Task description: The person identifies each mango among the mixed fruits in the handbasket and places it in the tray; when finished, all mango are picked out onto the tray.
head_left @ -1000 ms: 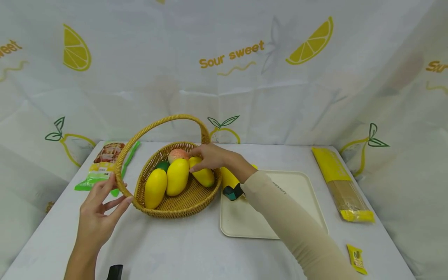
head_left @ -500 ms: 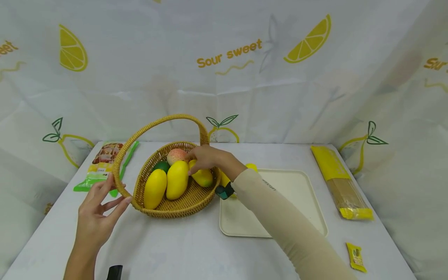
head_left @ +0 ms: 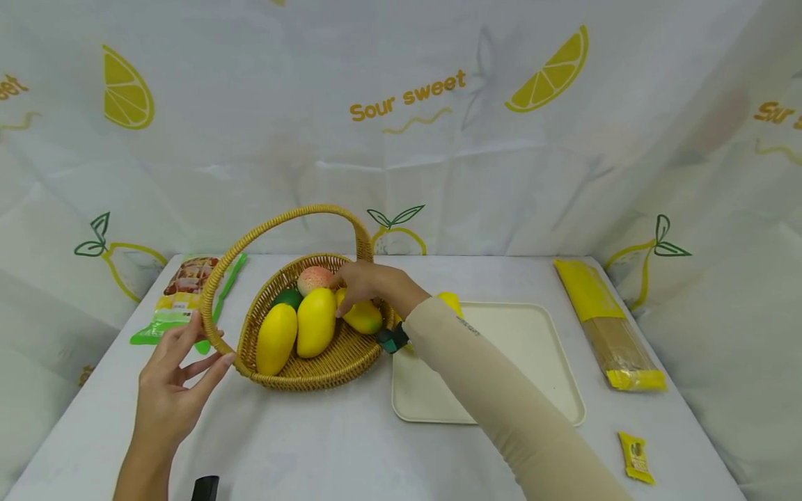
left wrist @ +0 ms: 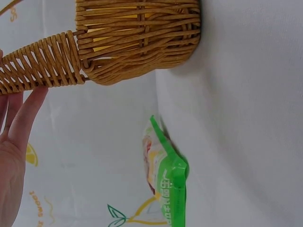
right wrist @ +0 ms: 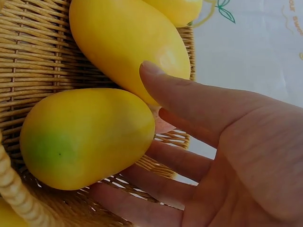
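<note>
A wicker basket (head_left: 326, 379) on the table holds a left mango (head_left: 277, 339), a middle mango (head_left: 316, 323), a right mango (head_left: 363, 316), a peach (head_left: 315, 280) and a dark green fruit (head_left: 288, 298). With thumb and fingertips, my left hand (head_left: 172, 390) pinches the lower left end of the basket handle (head_left: 228, 261). My right hand (head_left: 370, 284) reaches inside over the right mango. In the right wrist view its thumb lies over the middle mango (right wrist: 128, 42); the fingers extend along the side of the right mango (right wrist: 85, 137), some partly hidden behind it.
A cream tray (head_left: 489, 390) stands right of the basket, with a yellow thing (head_left: 449, 300) mostly hidden behind my right arm. Farther right lie a yellow noodle packet (head_left: 610, 327) and a small yellow sachet (head_left: 635, 457). A green food bag (head_left: 184, 292) lies behind my left hand.
My right forearm has swung left, and the right hand has sunk slightly, its fingers bending down by the right mango. The left hand keeps its hold on the handle.
</note>
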Available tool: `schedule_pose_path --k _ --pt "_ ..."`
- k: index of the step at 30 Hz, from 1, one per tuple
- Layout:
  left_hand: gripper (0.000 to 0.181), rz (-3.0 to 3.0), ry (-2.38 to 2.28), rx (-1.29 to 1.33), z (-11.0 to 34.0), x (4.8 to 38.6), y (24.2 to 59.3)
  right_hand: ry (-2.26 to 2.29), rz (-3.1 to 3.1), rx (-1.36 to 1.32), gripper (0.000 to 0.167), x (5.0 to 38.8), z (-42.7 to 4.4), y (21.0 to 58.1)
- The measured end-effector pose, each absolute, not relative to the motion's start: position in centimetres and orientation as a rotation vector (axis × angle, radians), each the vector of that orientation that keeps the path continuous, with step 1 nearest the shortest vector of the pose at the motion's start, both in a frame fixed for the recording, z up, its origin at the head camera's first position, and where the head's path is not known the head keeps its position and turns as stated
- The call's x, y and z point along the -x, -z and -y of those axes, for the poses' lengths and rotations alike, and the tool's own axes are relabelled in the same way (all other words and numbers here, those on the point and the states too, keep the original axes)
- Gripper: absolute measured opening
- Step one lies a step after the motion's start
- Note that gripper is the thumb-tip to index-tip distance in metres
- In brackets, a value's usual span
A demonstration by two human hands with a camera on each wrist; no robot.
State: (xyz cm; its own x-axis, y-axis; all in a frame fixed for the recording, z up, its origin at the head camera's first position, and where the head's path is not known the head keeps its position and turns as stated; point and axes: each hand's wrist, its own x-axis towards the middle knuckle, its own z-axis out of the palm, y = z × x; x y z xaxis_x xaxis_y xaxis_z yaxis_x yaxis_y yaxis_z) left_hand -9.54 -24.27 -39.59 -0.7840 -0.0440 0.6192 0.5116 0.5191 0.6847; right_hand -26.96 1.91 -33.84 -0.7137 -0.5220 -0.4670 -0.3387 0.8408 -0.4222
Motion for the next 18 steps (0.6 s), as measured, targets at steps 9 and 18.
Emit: schedule_pose_path --k 9,18 --pt "0.090 2.173 1.249 0.399 24.2 9.6 39.7 0.469 -2.412 0.606 0.059 27.2 -2.0 34.5" --pt "0.090 2.170 1.238 0.394 24.2 9.6 39.7 0.417 -2.472 0.663 0.057 27.1 -1.7 35.0"
